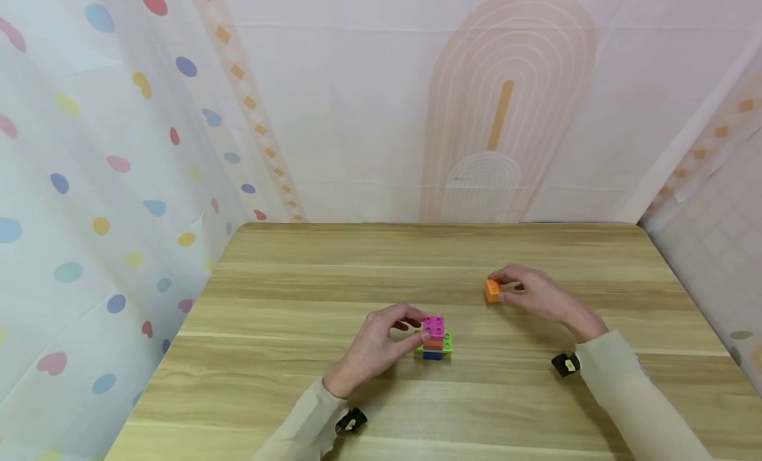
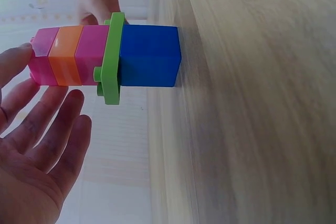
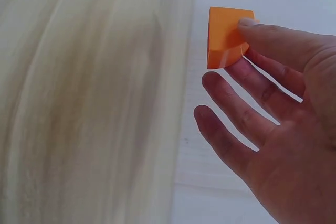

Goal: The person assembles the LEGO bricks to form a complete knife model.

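A tower of toy building bricks stands on the table, with a blue brick point(image 2: 149, 56) at its base and a wider light-green plate point(image 2: 112, 59) over that. Above the plate come a pink brick, an orange brick point(image 2: 65, 56) and a top pink brick point(image 1: 434, 325). With thumb and index finger, my left hand point(image 1: 381, 342) pinches the top pink brick; its other fingers spread beside the tower. Farther back and right, my right hand point(image 1: 538, 294) holds a loose orange brick point(image 3: 227, 38) with a curved side between thumb and fingers, raised over the wood.
The wooden table point(image 1: 286, 329) reaches back to a pale patterned curtain point(image 1: 357, 117). On the left hangs a dotted curtain point(image 1: 89, 249). Black wrist devices point(image 1: 351, 421) sit under both cream sleeves point(image 1: 625, 381).
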Tool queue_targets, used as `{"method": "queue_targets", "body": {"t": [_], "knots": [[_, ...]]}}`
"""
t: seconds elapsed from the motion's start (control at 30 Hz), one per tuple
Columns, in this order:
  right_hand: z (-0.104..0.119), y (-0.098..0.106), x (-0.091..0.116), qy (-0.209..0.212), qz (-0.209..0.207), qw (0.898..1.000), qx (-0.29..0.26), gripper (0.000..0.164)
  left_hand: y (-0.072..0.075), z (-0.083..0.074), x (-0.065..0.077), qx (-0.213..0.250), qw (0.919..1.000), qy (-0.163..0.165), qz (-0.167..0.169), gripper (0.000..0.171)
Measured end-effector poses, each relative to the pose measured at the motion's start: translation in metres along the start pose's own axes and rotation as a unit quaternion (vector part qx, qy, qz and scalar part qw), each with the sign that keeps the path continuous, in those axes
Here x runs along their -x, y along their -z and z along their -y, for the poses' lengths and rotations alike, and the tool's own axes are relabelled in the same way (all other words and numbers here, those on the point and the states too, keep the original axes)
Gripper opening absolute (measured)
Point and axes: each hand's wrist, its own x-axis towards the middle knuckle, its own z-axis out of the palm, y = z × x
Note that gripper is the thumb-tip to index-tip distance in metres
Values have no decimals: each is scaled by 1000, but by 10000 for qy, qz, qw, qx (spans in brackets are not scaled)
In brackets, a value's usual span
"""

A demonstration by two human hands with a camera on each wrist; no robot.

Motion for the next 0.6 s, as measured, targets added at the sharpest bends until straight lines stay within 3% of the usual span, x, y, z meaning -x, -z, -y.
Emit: {"method": "queue_targets", "body": {"t": [0.4, 0.6], "knots": [[29, 0, 9, 123, -219, 9996, 130, 38, -1, 2, 3, 71, 9998, -167, -64, 23], [40, -4, 13, 330, -518, 9981, 104, 35, -1, 2, 5, 235, 9996, -157, -39, 23]]}}
